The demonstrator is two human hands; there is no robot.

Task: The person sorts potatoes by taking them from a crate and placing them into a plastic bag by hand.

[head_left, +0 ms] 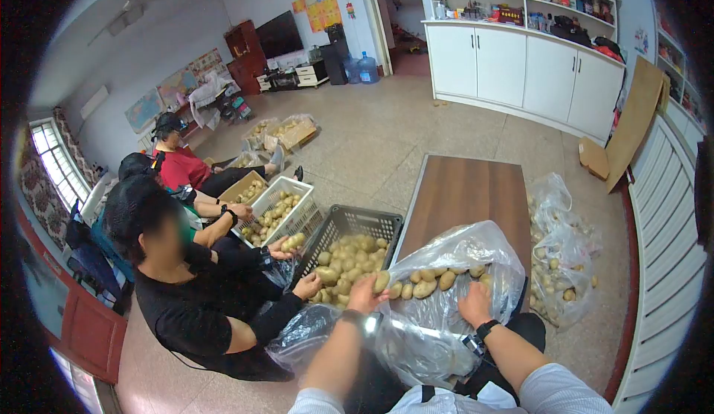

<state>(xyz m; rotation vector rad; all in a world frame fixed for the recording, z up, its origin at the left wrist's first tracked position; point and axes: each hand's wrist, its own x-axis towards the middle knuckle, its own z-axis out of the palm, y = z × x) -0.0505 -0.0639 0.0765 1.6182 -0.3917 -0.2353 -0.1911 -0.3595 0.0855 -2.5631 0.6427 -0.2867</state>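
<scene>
Pale sleeves (559,393) are framing left fingers (367,288) gripping a potato (381,282); right fingers (471,296), can't tell; slack plastic bag (491,247), slipping, could be spilling.

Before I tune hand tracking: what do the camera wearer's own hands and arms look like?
Both the left hand and the right hand are ungloved, forearms bare below pale grey-white sleeves. Left wrist: a wrist device with a bright, glare-washed face. Right wrist: a black band with a small dark unit at its inner side. Fine markings are unreadable.
</scene>
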